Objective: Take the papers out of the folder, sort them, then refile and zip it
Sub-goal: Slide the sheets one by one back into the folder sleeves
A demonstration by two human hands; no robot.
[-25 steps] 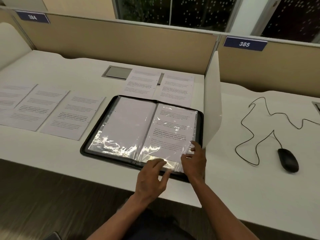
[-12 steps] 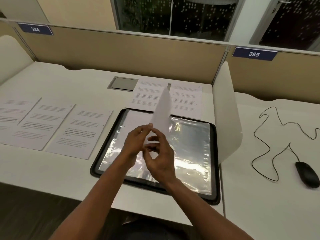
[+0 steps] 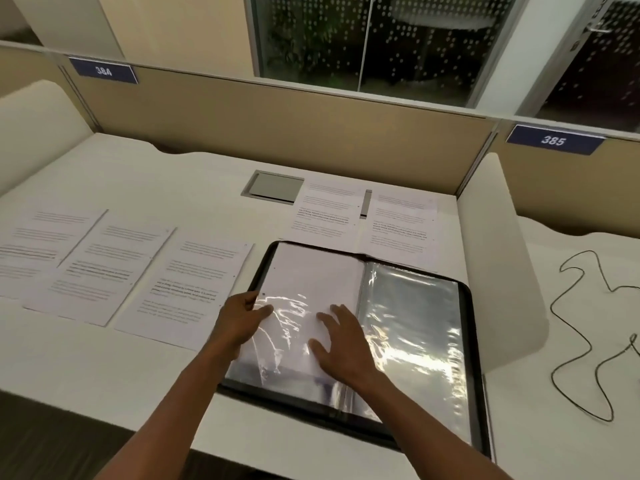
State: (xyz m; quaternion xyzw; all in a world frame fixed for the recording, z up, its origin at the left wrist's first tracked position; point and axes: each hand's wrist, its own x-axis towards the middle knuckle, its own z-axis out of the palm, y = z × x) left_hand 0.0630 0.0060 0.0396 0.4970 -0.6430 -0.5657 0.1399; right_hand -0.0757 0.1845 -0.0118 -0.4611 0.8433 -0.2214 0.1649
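White desk (image 3: pixel 104 358), tan partition (image 3: pixel 277 133), dark window (image 3: pixel 363 39) behind.

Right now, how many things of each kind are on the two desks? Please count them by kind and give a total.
Loose printed sheets: 5, three in a row at the left, two behind the folder
Open black zip folder: 1
Black cable: 1
Hands: 2, left hand and right hand, both on the left sleeve page
Total: 9

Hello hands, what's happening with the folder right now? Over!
Left hand and right hand flat on the left sleeve. Folder open on desk, unzipped; right sleeve looks empty. Five papers laid out on the desk. Nothing blocking.
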